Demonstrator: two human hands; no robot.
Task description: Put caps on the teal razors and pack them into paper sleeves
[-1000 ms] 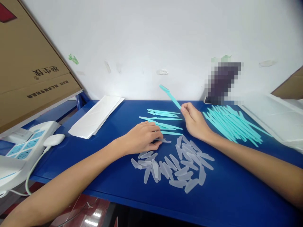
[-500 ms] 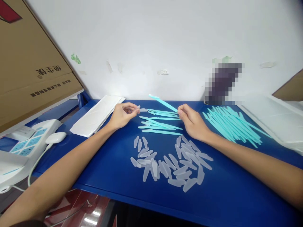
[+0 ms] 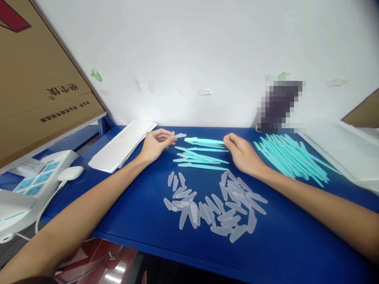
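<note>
Some white packets (image 3: 121, 145) lie beside left grip (image 3: 154, 146) pinching plastic (image 3: 181, 135); right grip (image 3: 243, 156) pinches stick (image 3: 211, 141).

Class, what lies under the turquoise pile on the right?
The blue table shows around the pile of turquoise sticks, which appears to rest on it. Their overlap hides the middle, so anything beneath there cannot be seen.

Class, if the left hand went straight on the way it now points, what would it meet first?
The left hand would probably meet the turquoise sticks nearest the wall, just past the translucent plastic it holds; depth is unclear, so it might pass above them.
</note>
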